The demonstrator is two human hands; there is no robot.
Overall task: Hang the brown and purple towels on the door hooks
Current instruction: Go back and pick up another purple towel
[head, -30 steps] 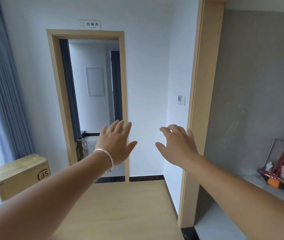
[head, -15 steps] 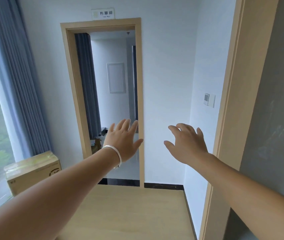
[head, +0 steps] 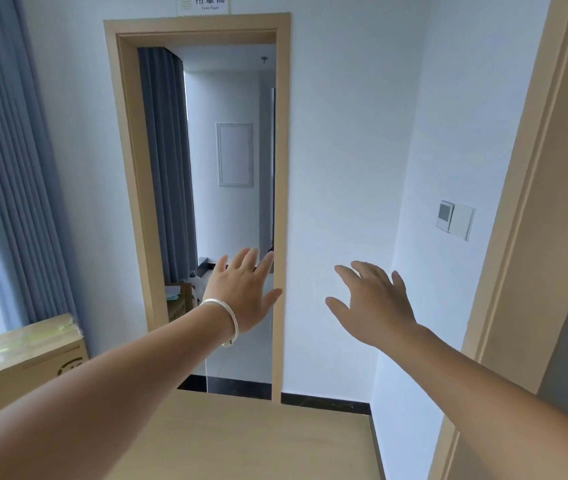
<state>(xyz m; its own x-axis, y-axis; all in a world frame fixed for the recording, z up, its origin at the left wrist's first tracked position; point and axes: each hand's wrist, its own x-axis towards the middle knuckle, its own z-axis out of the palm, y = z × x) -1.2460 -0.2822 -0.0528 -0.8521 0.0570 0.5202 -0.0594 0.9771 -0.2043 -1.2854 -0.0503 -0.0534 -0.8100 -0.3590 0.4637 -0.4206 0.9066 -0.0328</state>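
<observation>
— Silver bangle [head: 227,318] on your left hand [head: 244,292], fingers spread, holding nothing.
— Right hand [head: 374,304]?
— Spread too, nothing held, both raised before the doorway [head: 199,202]. Towels and hooks: out of view.

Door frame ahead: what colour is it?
Light tan wood, seen in the head view: the door frame stands against white wall.

Open doorway [head: 227,202] ahead; cardboard box [head: 23,362] low at left.
</observation>
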